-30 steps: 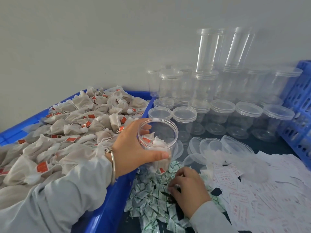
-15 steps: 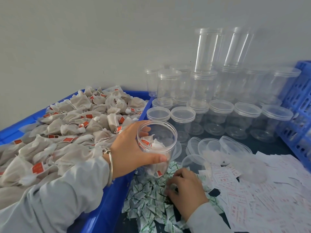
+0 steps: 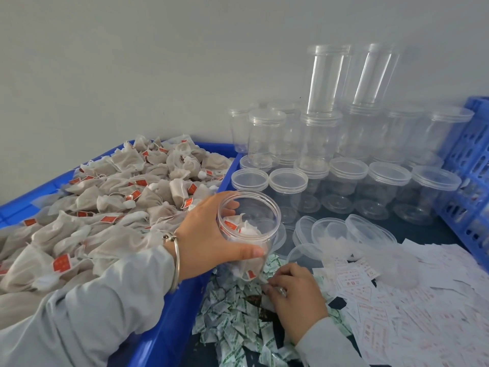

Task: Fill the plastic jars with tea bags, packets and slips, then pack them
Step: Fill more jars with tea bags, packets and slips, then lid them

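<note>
Left hand (image 3: 209, 242) wraps the light, slick jar (image 3: 247, 234), thumb in front; grip mid-wall. Right hand (image 3: 296, 295) fingers pinch among flimsy packets (image 3: 232, 321) just below the jar.

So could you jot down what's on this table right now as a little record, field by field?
left hand: left hand grips an open jar with tea bags inside
right hand: right hand, fingers picking at green-printed packets
tea bags: heaped in blue tray
slips: white and red slips, right side
loose lids: loose lids beside the jar
lidded jars: lidded jars stacked by the wall
</note>
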